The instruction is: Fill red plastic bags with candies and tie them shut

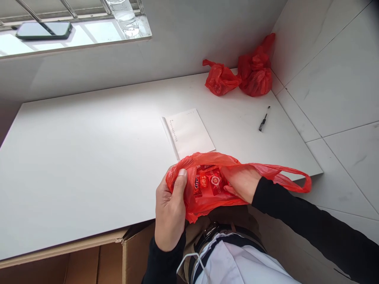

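At the table's front edge a red plastic bag (204, 207) is spread apart at its mouth. Gripping its left rim, my left hand (171, 209) is closed with the thumb on top. Several small red-wrapped sweets (215, 182) show inside the bag. My right hand (241, 182) reaches into the bag from the right, beside the sweets. Its fingers are mostly hidden by the bag, so what they hold cannot be seen. One bag handle hangs out to the right, past my right wrist.
Beyond the bag lies a notebook (192, 130) with writing on it. A black pen (263, 120) is to its right. Two tied red bags (222, 80) stand in the back corner. A phone (44, 30) and a clear bottle (126, 17) are on the windowsill. Below sits a cardboard box (97, 260).
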The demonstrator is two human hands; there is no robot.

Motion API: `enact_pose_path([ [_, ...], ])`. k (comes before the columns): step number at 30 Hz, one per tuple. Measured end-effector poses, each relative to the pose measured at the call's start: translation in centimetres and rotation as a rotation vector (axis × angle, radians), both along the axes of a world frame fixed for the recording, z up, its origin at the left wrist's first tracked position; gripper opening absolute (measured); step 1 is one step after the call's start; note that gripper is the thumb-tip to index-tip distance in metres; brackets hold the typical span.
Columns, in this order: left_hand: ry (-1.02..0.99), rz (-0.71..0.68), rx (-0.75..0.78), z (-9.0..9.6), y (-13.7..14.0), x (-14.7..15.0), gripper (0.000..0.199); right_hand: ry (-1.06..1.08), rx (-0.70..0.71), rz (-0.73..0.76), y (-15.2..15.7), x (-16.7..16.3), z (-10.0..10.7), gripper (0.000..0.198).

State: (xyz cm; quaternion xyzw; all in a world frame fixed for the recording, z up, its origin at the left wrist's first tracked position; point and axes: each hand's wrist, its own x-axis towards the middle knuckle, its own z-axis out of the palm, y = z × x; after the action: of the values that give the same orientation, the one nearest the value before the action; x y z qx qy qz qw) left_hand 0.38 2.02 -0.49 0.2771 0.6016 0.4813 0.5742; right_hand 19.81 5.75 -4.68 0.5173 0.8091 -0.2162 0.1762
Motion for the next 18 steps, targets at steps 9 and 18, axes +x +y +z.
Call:
enact_pose_path([
  [9,0.03,-0.037,0.018,-0.29,0.1,-0.02,0.031,-0.022,-0.031,-0.005,0.23,0.23,-0.43,0.023],
  [18,0.031,-0.048,0.041,-0.36,-0.07,0.02,0.026,-0.092,-0.05,0.027,0.56,0.75,0.18,0.018],
])
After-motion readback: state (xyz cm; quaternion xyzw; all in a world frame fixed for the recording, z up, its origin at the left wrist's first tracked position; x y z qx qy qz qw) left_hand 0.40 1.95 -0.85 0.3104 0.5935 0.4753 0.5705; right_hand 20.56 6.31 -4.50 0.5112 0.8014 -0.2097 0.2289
